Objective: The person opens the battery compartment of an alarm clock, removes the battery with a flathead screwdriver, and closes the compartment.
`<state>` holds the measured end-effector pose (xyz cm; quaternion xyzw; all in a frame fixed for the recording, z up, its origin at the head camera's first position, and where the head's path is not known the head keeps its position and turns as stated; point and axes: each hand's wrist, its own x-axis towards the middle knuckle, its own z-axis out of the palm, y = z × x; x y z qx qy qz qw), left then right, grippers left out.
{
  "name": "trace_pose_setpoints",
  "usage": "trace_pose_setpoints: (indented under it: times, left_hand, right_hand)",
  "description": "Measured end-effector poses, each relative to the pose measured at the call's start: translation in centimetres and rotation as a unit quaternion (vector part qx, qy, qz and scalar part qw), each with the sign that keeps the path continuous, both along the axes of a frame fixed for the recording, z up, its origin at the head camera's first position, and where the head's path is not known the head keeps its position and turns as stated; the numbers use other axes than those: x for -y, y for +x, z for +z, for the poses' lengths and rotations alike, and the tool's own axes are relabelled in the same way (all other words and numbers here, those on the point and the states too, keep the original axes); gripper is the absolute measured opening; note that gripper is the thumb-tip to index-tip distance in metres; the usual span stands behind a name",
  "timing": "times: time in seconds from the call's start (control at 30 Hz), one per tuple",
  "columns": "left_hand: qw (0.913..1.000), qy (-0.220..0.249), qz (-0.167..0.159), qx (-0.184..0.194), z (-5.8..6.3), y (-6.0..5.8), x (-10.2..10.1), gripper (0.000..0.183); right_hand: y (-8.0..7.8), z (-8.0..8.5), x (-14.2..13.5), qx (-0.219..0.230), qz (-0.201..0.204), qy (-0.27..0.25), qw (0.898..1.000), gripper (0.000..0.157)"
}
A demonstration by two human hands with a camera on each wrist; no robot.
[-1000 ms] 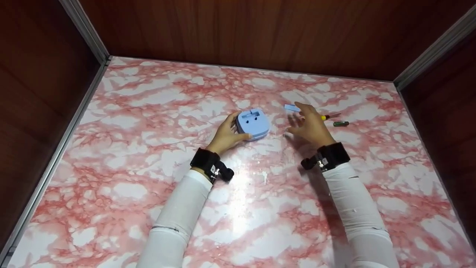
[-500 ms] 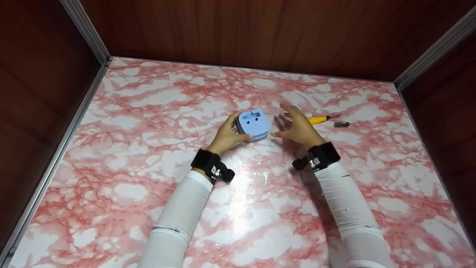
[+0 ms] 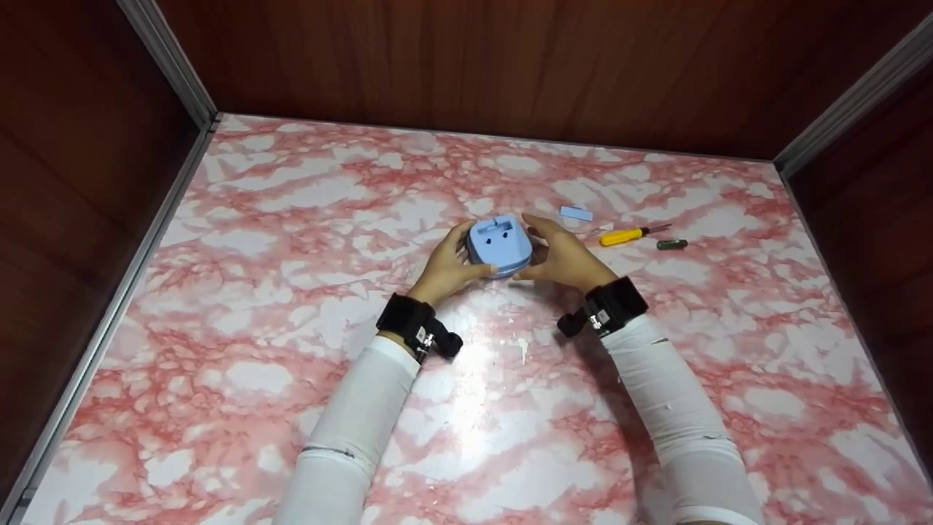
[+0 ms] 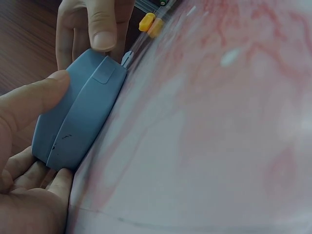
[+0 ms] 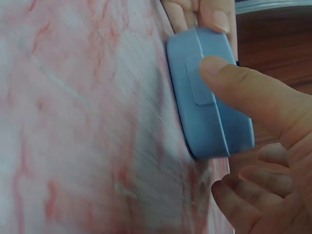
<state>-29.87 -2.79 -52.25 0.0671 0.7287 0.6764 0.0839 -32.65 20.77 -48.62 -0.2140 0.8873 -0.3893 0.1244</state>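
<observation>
A light-blue rounded plastic case (image 3: 503, 248) lies on the marbled tabletop, two dark round spots and an open recess on its top. My left hand (image 3: 448, 266) grips it from the left, thumb at the near edge and fingers around the far left side, as the left wrist view also shows. On the other side my right hand (image 3: 565, 255) has its thumb and fingers spread about the right edge. In the right wrist view its thumb (image 5: 248, 92) overlaps the case's side, while the other fingers stand loose of it.
Beyond the right hand lie a small flat light-blue piece (image 3: 576, 213), a screwdriver with a yellow handle (image 3: 621, 237) and a small dark-green cylinder (image 3: 671, 244). Dark wood panels (image 3: 466, 69) wall the table's back and sides.
My right hand has moved left, from beside the flat blue piece to the right side of the case, uncovering that piece and the screwdriver handle. My left hand keeps its grip.
</observation>
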Motion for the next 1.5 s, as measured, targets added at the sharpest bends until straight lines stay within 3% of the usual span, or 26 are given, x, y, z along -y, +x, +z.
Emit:
trace_pose_setpoints:
  times: [0.27, 0.63, 0.87, 1.2, 1.5]
  left_hand:
    - [0.9998, 0.011, -0.011, 0.010, -0.1, 0.1, 0.0, 0.094]
    - [0.9996, 0.022, -0.018, 0.009, -0.1, 0.0, 0.3, 0.095]
    - [0.9981, 0.056, -0.023, 0.015, -0.1, 0.1, 0.3, 0.092]
    - [0.9965, 0.083, 0.002, 0.010, -0.3, 0.0, 0.3, 0.091]
    - [0.9985, 0.046, -0.027, -0.008, -0.3, 0.2, 0.3, 0.085]
  right_hand:
    - [0.0, -0.6, 0.5, -0.016, 0.007, -0.004, 1.000, 0.097]
    - [0.2, -0.8, 1.2, -0.025, -0.017, -0.025, 0.999, 0.093]
    - [0.7, -0.9, 1.7, -0.033, -0.037, -0.028, 0.998, 0.090]
    - [1.3, -1.1, 2.5, -0.048, -0.075, -0.027, 0.996, 0.090]
    - [2.1, -1.2, 2.8, -0.090, -0.090, -0.015, 0.992, 0.085]
